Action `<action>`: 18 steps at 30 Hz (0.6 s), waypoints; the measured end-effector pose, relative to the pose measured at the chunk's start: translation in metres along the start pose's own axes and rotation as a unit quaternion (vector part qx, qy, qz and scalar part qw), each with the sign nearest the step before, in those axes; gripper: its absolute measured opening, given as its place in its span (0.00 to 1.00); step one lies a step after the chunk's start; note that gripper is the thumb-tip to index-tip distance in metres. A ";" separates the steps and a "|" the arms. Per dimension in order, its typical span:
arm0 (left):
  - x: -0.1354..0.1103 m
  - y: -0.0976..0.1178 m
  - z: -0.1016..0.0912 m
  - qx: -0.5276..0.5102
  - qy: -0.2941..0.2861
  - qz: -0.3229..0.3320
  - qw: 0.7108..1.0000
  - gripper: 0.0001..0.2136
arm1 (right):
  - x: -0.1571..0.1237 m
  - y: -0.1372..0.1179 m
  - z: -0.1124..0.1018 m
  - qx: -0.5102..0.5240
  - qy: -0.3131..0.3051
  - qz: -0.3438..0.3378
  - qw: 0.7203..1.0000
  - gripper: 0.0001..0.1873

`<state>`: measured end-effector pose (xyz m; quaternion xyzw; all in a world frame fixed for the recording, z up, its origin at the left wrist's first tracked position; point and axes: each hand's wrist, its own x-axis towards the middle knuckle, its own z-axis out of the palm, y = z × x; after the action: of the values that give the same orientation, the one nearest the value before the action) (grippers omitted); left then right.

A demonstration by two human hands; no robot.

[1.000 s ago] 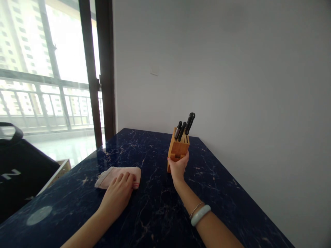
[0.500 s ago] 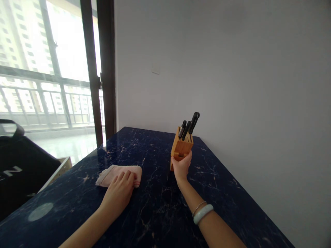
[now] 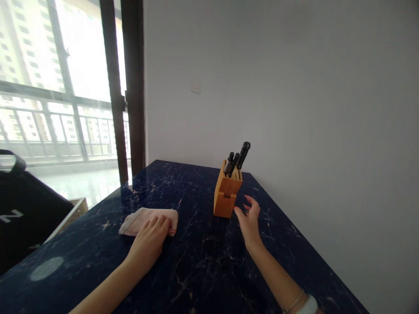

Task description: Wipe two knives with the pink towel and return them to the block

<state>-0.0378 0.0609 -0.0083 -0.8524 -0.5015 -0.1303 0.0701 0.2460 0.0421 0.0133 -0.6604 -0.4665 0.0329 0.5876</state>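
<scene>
A folded pink cloth (image 3: 136, 221) lies on the dark blue marbled table (image 3: 196, 270). On its right part rests my left hand (image 3: 153, 235), fingers bent together and pressing into it; the fingertips are partly hidden. A wooden knife block (image 3: 225, 201) stands upright near the table's middle. Several black-handled knives (image 3: 244, 155) stick up from its slots. Just to the right of the block is my right hand (image 3: 249, 220), open with thumb and fingers apart and nothing between them. The thumb is close to the block's lower side; I cannot tell whether it touches.
A white wall (image 3: 278, 87) runs behind and right of the table. A black bag (image 3: 29, 213) stands left of the table, by a pale box edge (image 3: 70, 218). Behind it is a glass door with a dark frame (image 3: 134, 87). A pale round patch (image 3: 46, 268) shows at the table's near left.
My right hand has let go of the knife block and moved right, its fingers now spread. The block stays standing. My left hand stays on the pink cloth.
</scene>
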 end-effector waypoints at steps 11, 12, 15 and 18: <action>-0.001 0.016 -0.010 -0.054 0.012 0.007 0.998 0.13 | -0.043 -0.022 -0.012 -0.042 -0.319 0.009 0.947 0.13; -0.002 0.022 -0.011 -0.071 0.016 0.013 0.997 0.12 | -0.046 -0.026 -0.014 -0.049 -0.332 0.001 0.942 0.13; -0.006 0.043 -0.019 -0.156 0.015 0.025 0.987 0.10 | -0.054 -0.038 -0.023 -0.066 -0.380 -0.042 0.922 0.17; -0.011 0.064 -0.027 -0.245 0.008 0.037 0.969 0.09 | -0.063 -0.048 -0.027 -0.101 -0.411 -0.128 0.897 0.27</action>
<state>0.0085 0.0134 0.0153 -0.8604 -0.4221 -0.2532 -0.1320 0.1988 -0.0258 0.0283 -0.5786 -0.7478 0.1787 0.2722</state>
